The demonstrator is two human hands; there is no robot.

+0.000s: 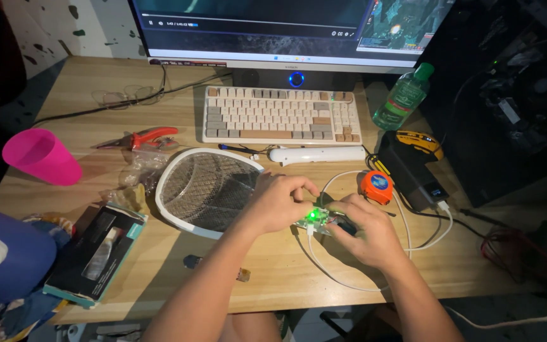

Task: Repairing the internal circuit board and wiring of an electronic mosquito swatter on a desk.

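Note:
My left hand [280, 201] and my right hand [365, 229] meet over a small circuit board [314, 220] with a lit green light, low on the wooden desk [273, 272]. Both hands pinch the board between their fingertips. A white cable [406, 244] loops around the right hand and runs toward a black box at the right. The white electric swatter head [201, 190] with its mesh lies just left of my left hand, and its separate white handle [318, 154] lies beyond, in front of the keyboard.
A beige keyboard [280, 114] and monitor [273, 31] stand at the back. Orange tape measure [376, 185], yellow-black tool [420, 142], green bottle [403, 96], black power box [413, 177] sit right. Red pliers [144, 137], glasses [125, 97], pink cup [40, 156], dark carton [96, 250] sit left.

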